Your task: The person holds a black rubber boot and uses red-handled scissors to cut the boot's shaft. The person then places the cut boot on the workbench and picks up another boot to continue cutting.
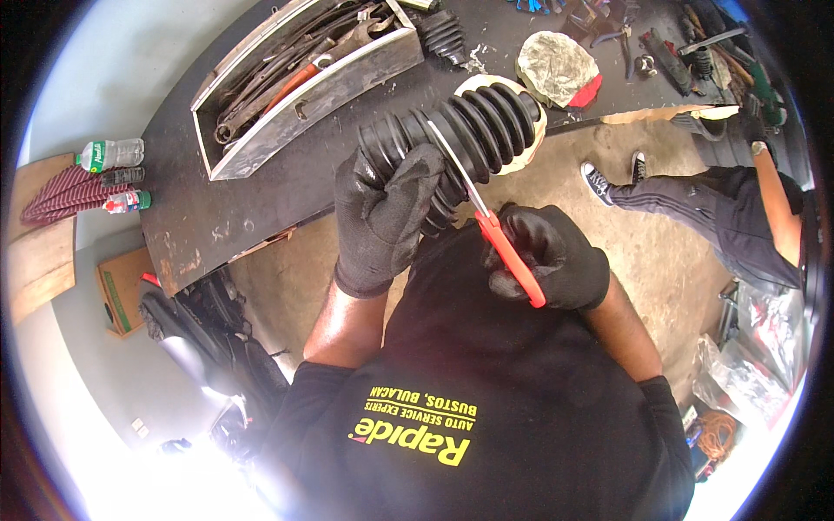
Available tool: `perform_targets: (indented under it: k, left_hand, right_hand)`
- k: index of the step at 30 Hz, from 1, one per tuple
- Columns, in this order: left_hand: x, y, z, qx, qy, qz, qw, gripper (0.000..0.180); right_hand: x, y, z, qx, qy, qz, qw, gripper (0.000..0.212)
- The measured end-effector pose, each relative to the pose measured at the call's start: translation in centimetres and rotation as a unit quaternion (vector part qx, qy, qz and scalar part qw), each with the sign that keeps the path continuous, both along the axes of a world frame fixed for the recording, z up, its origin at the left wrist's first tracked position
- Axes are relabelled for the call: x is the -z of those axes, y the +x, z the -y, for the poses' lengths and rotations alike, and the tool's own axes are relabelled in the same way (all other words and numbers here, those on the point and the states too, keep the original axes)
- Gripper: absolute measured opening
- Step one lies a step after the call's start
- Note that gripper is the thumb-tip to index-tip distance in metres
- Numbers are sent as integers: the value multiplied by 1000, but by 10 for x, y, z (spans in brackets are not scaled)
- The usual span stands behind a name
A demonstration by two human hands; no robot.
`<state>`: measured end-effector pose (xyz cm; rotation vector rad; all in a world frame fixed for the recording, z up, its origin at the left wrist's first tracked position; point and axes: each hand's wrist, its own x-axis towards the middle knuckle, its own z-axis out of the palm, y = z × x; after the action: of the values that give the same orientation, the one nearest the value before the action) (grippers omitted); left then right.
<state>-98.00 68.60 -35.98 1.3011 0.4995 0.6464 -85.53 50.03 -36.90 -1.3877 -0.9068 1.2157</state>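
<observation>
My left hand [382, 221], in a black knit glove, is closed around a black ribbed rubber boot [491, 126] above the near edge of the dark table. More ribbed rubber shows left of the fingers and below them; whether it is all one piece, I cannot tell. In my right hand [556, 260], gloved the same way, is a pair of scissors [511, 260] with red handles. The metal blades point up and left, against the ribbed rubber beside my left fingers. How far they are spread is unclear. Part of the right fingers is hidden behind the handles.
On the dark table [226, 230] stands an open metal toolbox [347, 87] full of wrenches. Another ribbed boot [443, 39], a stained rag [556, 69] and pliers [627, 52] lie farther back. Another person's legs [695, 200] are at the right. Bottles [113, 154] stand far left.
</observation>
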Motion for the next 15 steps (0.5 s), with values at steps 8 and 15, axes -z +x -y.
perform_targets:
  k: [8,15]
  left_hand:
    - [-1,0,4,35,-54,2,998,11]
    - [-9,4,10,48,-28,-9,998,7]
  right_hand:
    - [-3,3,-1,-12,33,11,999,33]
    - [-11,4,0,-3,13,46,999,35]
